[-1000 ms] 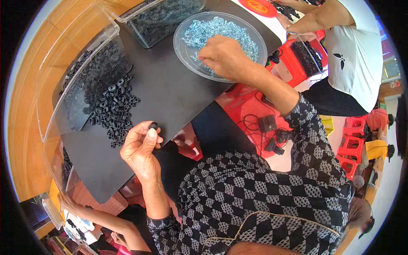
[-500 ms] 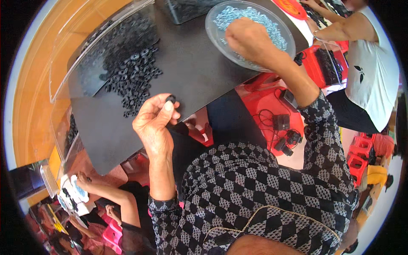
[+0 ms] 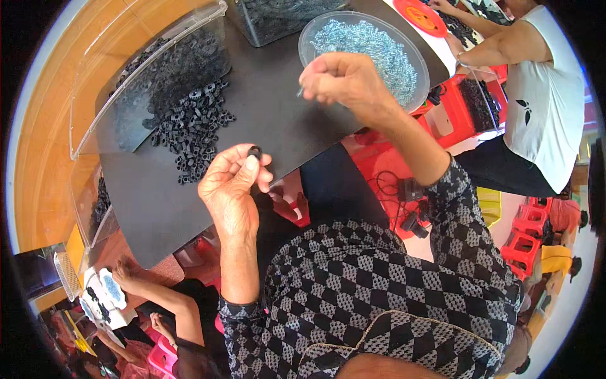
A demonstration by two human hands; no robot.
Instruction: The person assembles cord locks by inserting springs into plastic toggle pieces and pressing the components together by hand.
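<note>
My left hand [image 3: 235,183] pinches a small black ring-shaped plastic part [image 3: 255,152] between thumb and fingers, just above the near edge of the dark table. My right hand [image 3: 344,85] is raised beside a round clear bowl [image 3: 421,98], partly in front of its left rim. Its thumb and fingers are closed on a thin silvery pin-like piece [image 3: 300,92], whose tip sticks out below them; its exact kind is too small to tell. Many small silvery-blue metal pieces [image 3: 372,47] fill the bowl. Left of my hands lies a heap of black plastic parts [image 3: 192,129].
The heap spills from a tipped clear bin [image 3: 82,136] on the dark table [image 3: 151,218]. Another clear bin [image 3: 255,41] stands at the back. A co-worker in a white top [image 3: 546,120] sits at the right, and another person's arm [image 3: 167,297] reaches in at lower left.
My right hand has come out of the bowl and moved left toward my left hand, with a thin silvery piece in its fingers. My left hand keeps its hold on the black part.
</note>
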